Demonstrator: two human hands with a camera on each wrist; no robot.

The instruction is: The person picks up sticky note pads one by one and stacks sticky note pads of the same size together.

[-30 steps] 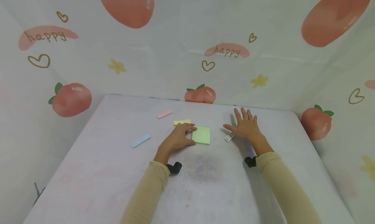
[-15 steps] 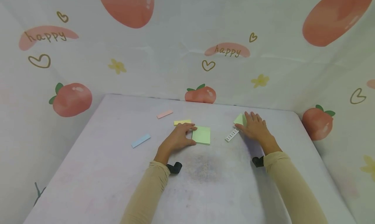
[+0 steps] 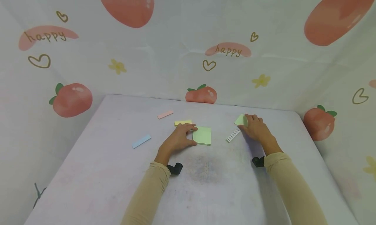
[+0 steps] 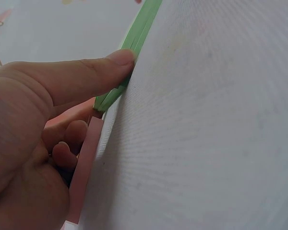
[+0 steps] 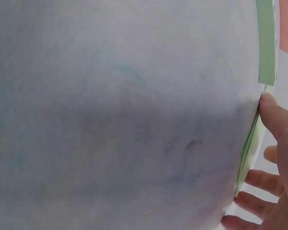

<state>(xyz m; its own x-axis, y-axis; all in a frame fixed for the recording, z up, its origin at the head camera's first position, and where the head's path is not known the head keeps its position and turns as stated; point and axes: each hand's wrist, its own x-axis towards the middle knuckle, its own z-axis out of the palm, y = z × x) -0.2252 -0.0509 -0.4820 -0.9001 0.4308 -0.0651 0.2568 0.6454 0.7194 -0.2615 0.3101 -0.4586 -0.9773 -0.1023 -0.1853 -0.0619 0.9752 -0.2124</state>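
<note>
Near the middle of the table lies a square light green sticky note pad. My left hand grips it at its left side, thumb and fingers at opposite edges; in the left wrist view the thumb presses the edge of the layered green pad. To the right, my right hand holds a second light green stack of notes, mostly hidden under the palm. Its thin layered edge runs between thumb and fingertips in the right wrist view. A narrow strip with a barcode lies close by the right thumb.
A yellow strip lies just behind the left hand. Farther left are a pink strip and a blue strip. A cloth wall printed with peaches rises behind the white table.
My right hand has moved right and down onto the second green stack, and its spread fingers have drawn in around it. The left hand has stayed at the square pad.
</note>
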